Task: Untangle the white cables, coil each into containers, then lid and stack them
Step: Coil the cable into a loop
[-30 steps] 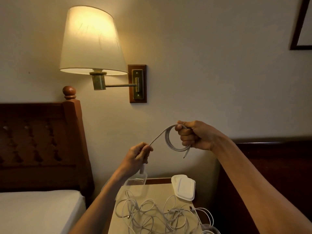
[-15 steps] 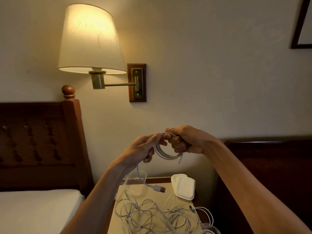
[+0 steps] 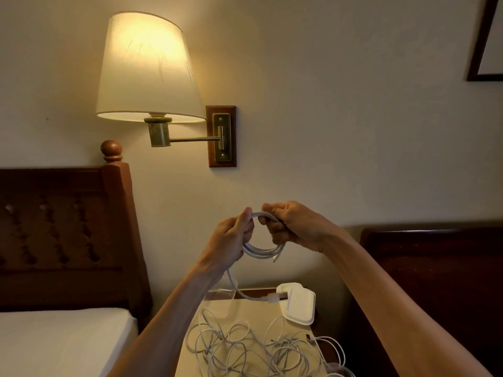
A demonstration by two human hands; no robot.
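Observation:
A white cable coil [image 3: 262, 250] hangs in the air in front of the wall, held by both hands. My right hand [image 3: 292, 227] grips the coil's top right. My left hand [image 3: 232, 239] grips its left side, thumb up along the loop. The cable's loose tail drops from my left hand to a USB plug [image 3: 276, 297] hanging just above the nightstand. A tangle of white cables [image 3: 255, 346] lies on the nightstand [image 3: 245, 312]. White container lids [image 3: 298, 303] are stacked at its back right. A clear container [image 3: 220, 295] stands at its back left, partly hidden by my left forearm.
A lit wall lamp [image 3: 148, 69] sticks out above and left of my hands. A bed with a dark wooden headboard [image 3: 62, 235] is on the left, and dark wooden furniture [image 3: 435, 268] on the right.
My left hand came up to the coil and now grips its left side. Another loop has been added, and the tail with its plug swung to the right, towards the lids.

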